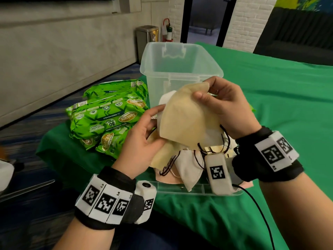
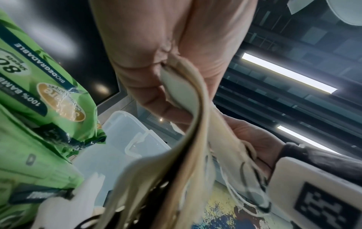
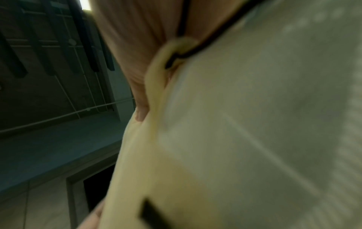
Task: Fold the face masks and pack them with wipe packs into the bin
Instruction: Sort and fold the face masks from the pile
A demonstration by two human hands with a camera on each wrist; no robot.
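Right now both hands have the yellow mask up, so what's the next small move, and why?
Probably press the yellow mask flat in half. The left hand and right hand pinch opposite edges, it still bulges open, and the bin behind looks empty.

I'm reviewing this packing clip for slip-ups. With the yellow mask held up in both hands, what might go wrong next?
The black ear loops dangle over the pile of masks below and may snag one. The left hand seems to hold a second mask underneath, so two might get folded together. The wipe packs are stacked loosely at the table edge and may slide.
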